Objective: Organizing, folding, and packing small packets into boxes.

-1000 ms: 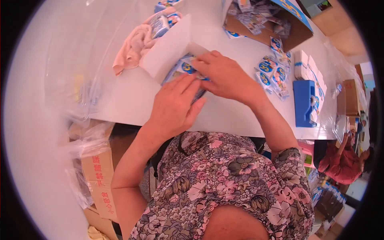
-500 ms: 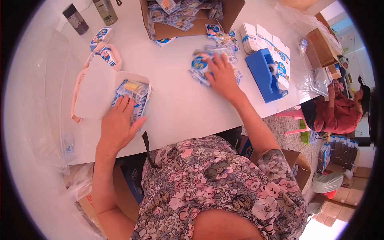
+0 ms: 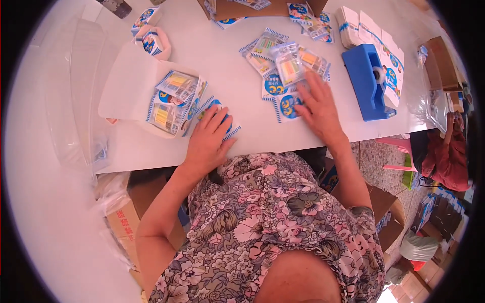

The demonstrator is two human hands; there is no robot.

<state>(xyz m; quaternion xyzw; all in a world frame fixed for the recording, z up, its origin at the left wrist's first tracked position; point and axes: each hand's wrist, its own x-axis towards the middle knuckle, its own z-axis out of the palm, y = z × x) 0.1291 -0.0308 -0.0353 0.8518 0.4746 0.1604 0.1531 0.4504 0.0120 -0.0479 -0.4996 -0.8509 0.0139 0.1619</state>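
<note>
Two hands flat on my worktop (image 3: 242, 76): left hand (image 3: 209, 139) presses a packet (image 3: 222, 115), right hand (image 3: 318, 108) covers scattered packets (image 3: 283, 65); blue dispenser (image 3: 366, 81) right; far cardboard box (image 3: 237, 7) cut off.

The one camera sits on my head and looks steeply down over my chest at the desk (image 3: 242, 131) close below. Its fisheye bends the desk edges toward the dark round rim, and my forearms enter from the lower part of the view.
</note>
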